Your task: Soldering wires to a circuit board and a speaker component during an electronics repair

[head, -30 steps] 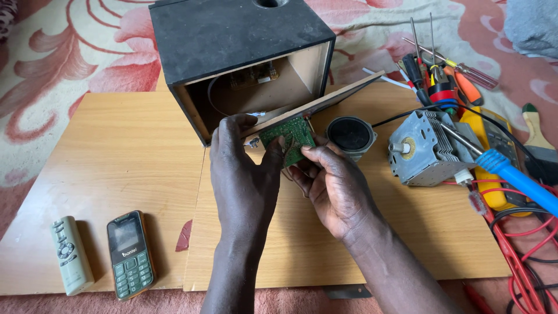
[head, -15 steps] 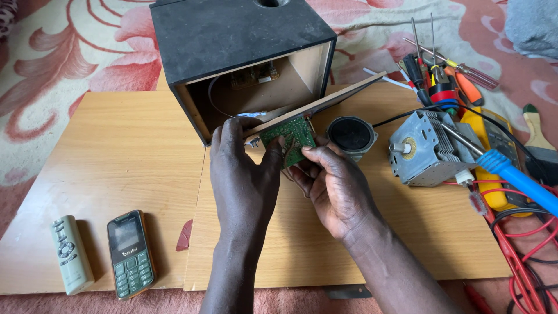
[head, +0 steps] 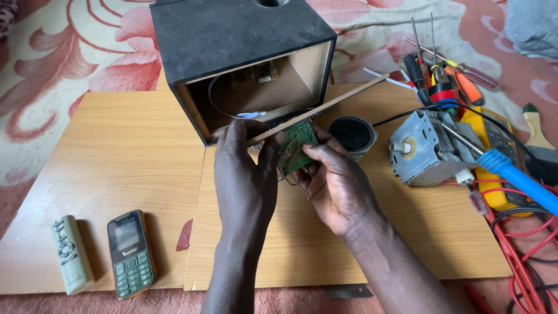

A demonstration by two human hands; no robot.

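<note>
Currently the green circuit board (head: 298, 145) stands tilted between both hands, right hand (head: 336, 185) fingers pinching its lower edge, left hand (head: 245, 177) fingers closed on the thin wooden panel (head: 325, 108) just above.

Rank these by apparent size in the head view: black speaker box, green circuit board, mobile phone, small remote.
1. Black speaker box, clearly largest.
2. Mobile phone.
3. Small remote, only slightly smaller than the phone.
Green circuit board: partly hidden by the hands, so unranked.

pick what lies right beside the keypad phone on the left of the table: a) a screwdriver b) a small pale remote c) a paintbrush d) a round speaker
b, a small pale remote lies just left of the keypad phone near the table's front edge.
</note>
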